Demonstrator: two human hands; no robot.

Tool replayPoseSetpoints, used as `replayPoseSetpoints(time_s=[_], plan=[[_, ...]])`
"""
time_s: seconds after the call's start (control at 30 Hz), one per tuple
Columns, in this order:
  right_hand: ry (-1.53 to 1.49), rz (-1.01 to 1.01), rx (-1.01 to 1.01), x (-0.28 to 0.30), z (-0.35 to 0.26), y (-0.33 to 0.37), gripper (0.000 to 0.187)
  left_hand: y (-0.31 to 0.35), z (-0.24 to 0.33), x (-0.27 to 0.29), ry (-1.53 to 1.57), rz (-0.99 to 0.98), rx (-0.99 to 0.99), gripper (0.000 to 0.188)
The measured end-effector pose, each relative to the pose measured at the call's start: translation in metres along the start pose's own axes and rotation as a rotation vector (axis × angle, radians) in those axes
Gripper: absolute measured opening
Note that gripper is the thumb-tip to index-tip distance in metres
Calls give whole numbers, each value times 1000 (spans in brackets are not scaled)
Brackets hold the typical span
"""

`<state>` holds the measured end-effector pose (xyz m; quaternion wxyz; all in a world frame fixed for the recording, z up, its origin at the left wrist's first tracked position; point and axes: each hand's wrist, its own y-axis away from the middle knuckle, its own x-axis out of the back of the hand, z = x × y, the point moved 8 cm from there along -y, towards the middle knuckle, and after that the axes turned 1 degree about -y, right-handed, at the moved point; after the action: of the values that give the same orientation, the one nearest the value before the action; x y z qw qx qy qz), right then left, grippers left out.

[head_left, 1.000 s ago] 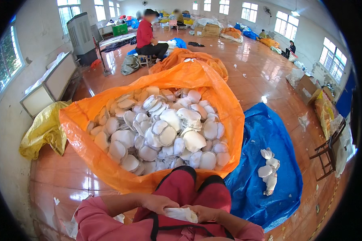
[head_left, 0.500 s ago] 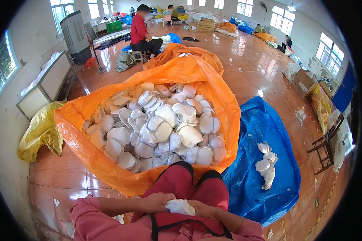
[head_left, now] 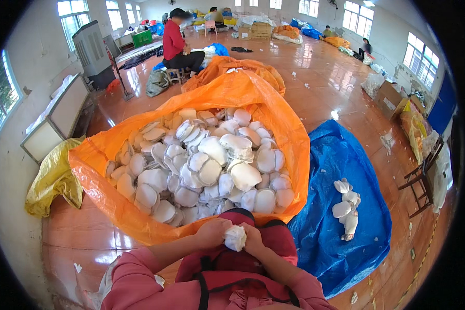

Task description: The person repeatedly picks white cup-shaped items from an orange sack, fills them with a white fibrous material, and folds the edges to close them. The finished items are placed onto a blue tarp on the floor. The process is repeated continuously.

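Observation:
Over my lap, my left hand (head_left: 213, 232) and my right hand (head_left: 253, 239) grip a bunched white fabric pad (head_left: 235, 238) between them. The fingers of both are curled around it, and its rounded end faces up. In front of my knees lies a large open orange sack (head_left: 108, 209), filled with a heap of round white pads (head_left: 210, 170). To my right, several white pieces (head_left: 349, 221) lie in a short row on a blue sheet (head_left: 323, 258).
A yellow sack (head_left: 53, 181) lies on the left by a white panelled stand (head_left: 62, 119). Ahead, a person in red (head_left: 174, 41) sits on a stool beyond another orange sack (head_left: 268, 77). A wooden chair (head_left: 423, 178) and cardboard boxes (head_left: 390, 98) stand at the right.
Both hands have moved forward and up with the white pad, away from my waist toward the orange sack. The pad is turned and looks more tightly bunched.

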<state>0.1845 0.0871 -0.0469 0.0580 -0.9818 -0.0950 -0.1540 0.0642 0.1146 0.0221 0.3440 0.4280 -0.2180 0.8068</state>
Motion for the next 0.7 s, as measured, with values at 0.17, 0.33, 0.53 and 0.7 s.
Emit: replayPoseSetpoints(time_s=[0.17, 0.33, 0.53, 0.7], plan=[[276, 27, 317, -5, -5, -6, 43, 10, -2, -5, -27, 281, -209, 16], [264, -270, 322, 14, -67, -8, 72, 10, -4, -11, -6, 423, -286, 11], [417, -146, 348, 7, -79, 1, 61, 38, -13, -38, -135, 373, -261, 21], [408, -105, 441, 8, -69, 16, 44, 43, 14, -9, -116, 216, -490, 32]])
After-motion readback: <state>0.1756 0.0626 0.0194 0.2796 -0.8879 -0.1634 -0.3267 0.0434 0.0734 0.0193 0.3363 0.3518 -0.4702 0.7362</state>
